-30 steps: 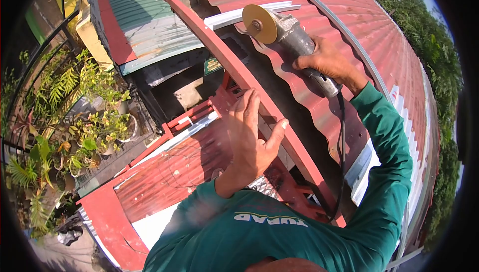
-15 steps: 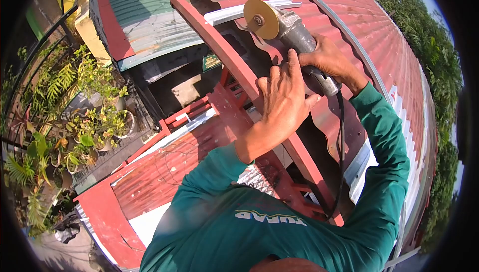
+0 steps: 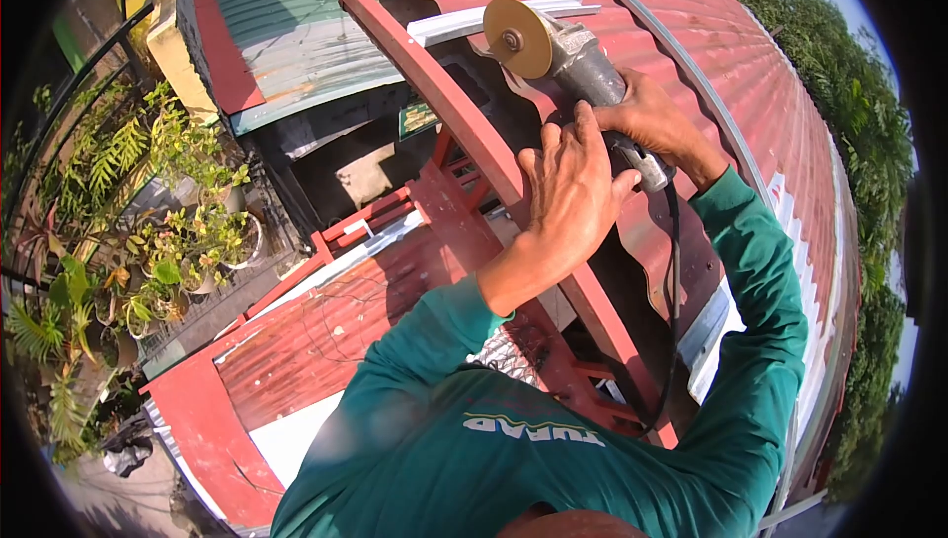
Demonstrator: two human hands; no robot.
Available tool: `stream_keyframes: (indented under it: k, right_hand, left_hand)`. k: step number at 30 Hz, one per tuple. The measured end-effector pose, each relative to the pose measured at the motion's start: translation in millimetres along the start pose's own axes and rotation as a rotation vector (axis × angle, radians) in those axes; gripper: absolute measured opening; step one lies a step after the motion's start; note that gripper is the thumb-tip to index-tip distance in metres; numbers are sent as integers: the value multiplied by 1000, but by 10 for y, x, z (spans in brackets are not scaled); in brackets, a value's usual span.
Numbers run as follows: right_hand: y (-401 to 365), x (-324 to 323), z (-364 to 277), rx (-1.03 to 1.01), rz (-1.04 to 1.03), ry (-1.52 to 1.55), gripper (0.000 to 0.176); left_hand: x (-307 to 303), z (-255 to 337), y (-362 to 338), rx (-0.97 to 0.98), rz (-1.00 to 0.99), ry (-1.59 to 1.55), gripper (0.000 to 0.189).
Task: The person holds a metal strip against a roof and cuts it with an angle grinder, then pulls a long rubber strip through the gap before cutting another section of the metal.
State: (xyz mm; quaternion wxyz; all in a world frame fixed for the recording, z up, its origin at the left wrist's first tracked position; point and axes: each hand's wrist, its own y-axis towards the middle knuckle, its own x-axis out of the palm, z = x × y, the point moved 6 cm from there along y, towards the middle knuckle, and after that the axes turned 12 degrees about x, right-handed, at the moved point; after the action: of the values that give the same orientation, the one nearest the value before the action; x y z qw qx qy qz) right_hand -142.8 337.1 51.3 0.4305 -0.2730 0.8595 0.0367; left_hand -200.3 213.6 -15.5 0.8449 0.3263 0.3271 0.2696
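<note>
My right hand (image 3: pixel 654 115) is wrapped round the dark body of an angle grinder (image 3: pixel 590 72). A tan disc (image 3: pixel 525 42) faces up at its far end, over the edge of the roof. From the back end a black cord (image 3: pixel 674 271) hangs down past the red beam. My left hand (image 3: pixel 571 188) is beside the grinder, back up, fingers stretched and slightly bent. Its index fingertip is by my right thumb, and its thumb reaches towards the grinder's rear. Whether the left fingers press on the tool cannot be seen.
A red steel beam (image 3: pixel 449 109) runs diagonally beneath my left arm. Red corrugated roofing (image 3: pixel 750 74) spreads to the right, with a long metal strip (image 3: pixel 681 59) on it. A pale metal channel (image 3: pixel 444 27) lies near the disc. Potted plants (image 3: pixel 183 242) stand below left.
My left hand has shifted slightly to the right, closer to the grinder. The grinder and my right hand stay nearly in place.
</note>
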Motion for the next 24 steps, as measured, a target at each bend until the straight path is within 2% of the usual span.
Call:
stream_keyframes:
  k: [7,9,13,15,24]
  right_hand:
    - [5,1,23,18,-13,-2,68]
    - [-38,1,-18,-1,14,-64,63]
    - [1,2,-7,-23,-5,-52,63]
    - [13,0,15,20,-13,-26,70]
    - [11,7,9,19,-17,-14,72]
  left_hand:
    - [2,5,1,-5,-14,5,91]
    - [9,-1,-1,-7,-14,14,91]
    - [-20,5,0,2,-13,4,90]
    - [-19,2,3,-5,-33,0,89]
    - [8,-6,3,-13,-23,-6,89]
